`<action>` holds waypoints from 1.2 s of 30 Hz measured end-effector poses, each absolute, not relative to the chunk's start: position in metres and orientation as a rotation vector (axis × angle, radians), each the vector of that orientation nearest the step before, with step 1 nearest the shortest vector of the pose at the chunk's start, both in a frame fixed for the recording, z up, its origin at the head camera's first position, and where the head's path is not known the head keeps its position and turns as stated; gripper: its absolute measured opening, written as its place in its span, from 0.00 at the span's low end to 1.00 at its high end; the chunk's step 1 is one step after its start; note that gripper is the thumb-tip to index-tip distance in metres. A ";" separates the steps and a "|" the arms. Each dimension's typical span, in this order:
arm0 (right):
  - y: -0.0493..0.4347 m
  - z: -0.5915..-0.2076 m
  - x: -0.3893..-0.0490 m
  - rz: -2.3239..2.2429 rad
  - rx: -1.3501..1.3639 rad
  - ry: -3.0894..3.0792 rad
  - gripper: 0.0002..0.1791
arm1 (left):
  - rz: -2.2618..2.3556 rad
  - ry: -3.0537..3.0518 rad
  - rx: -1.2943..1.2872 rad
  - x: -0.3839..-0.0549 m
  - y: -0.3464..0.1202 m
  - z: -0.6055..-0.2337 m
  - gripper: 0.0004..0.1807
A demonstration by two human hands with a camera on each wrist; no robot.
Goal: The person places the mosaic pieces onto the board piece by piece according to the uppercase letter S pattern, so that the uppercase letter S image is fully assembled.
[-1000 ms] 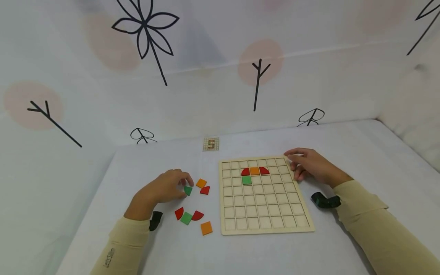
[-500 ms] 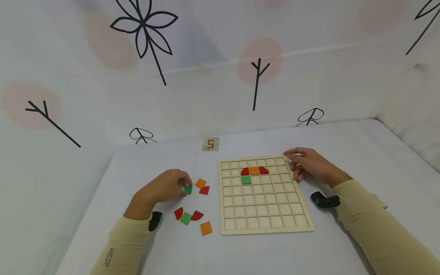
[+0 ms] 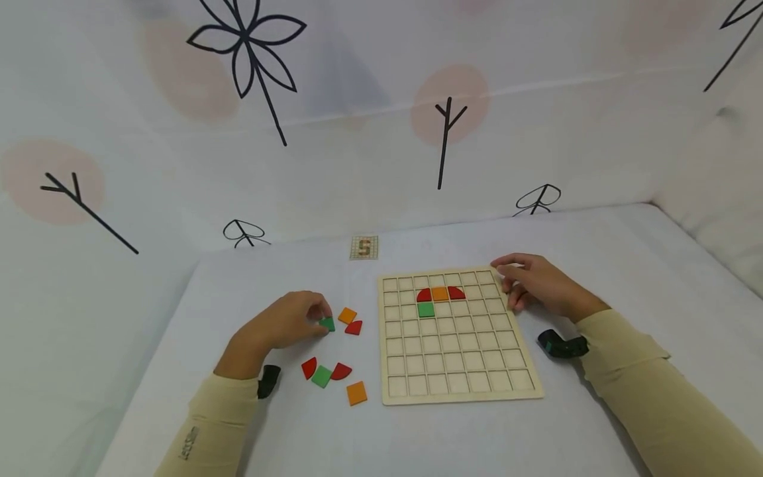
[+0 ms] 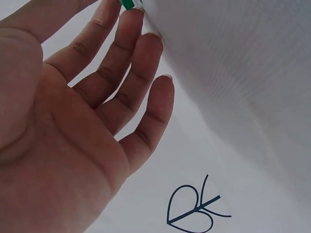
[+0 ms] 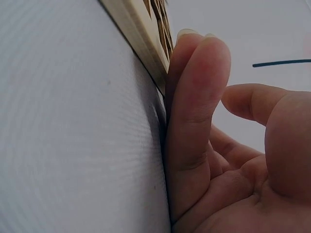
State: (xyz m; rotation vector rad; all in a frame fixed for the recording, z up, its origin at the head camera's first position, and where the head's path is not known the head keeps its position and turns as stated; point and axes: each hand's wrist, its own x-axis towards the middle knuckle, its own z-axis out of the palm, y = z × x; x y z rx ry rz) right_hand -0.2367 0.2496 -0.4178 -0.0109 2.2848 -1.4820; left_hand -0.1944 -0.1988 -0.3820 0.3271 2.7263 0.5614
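Although small and thin, the green tile [image 3: 326,324] looks rigid, light and smooth-faced, so a fingertip pinch on opposite edges should suit. It lies on the white table [image 3: 417,437] left of the wooden grid board [image 3: 459,391], pinched by the left hand [image 3: 280,326]. Right hand [image 3: 536,286], fingers relaxed, rests against the board's far right edge, holding nothing

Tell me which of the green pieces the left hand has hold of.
The green piece at the left hand's fingertips, beside the loose orange square. The other loose green square lies nearer the person between two red pieces, and a third sits in the board.
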 end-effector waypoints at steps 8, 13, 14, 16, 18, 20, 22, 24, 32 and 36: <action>0.249 -0.418 -0.239 -1.479 -0.008 2.273 0.26 | 0.655 2.772 0.395 -0.191 -0.186 -0.371 0.12; 0.248 -0.419 -0.241 -1.489 -0.016 2.273 0.26 | 0.688 2.790 0.474 -0.189 -0.165 -0.358 0.13; 0.248 -0.419 -0.241 -1.489 -0.017 2.274 0.26 | 0.689 2.793 0.478 -0.189 -0.160 -0.356 0.13; 0.248 -0.420 -0.242 -1.491 -0.020 2.270 0.26 | 0.689 2.800 0.483 -0.189 -0.151 -0.354 0.13; 0.248 -0.420 -0.242 -1.491 -0.022 2.268 0.26 | 0.684 2.803 0.500 -0.189 -0.142 -0.353 0.14; 0.247 -0.420 -0.242 -1.492 -0.022 2.269 0.26 | 0.672 2.807 0.528 -0.189 -0.134 -0.351 0.14; 0.247 -0.419 -0.243 -1.492 -0.023 2.272 0.26 | 0.648 2.810 0.574 -0.190 -0.126 -0.350 0.14; 0.247 -0.419 -0.243 -1.493 -0.028 2.271 0.27 | 0.620 2.812 0.632 -0.190 -0.118 -0.349 0.14; 0.253 -0.421 -0.241 -1.486 -0.028 2.267 0.27 | 0.582 2.778 0.793 -0.193 -0.092 -0.356 0.13; 0.253 -0.421 -0.240 -1.496 -0.044 2.253 0.28 | 0.602 2.761 0.817 -0.193 -0.082 -0.358 0.13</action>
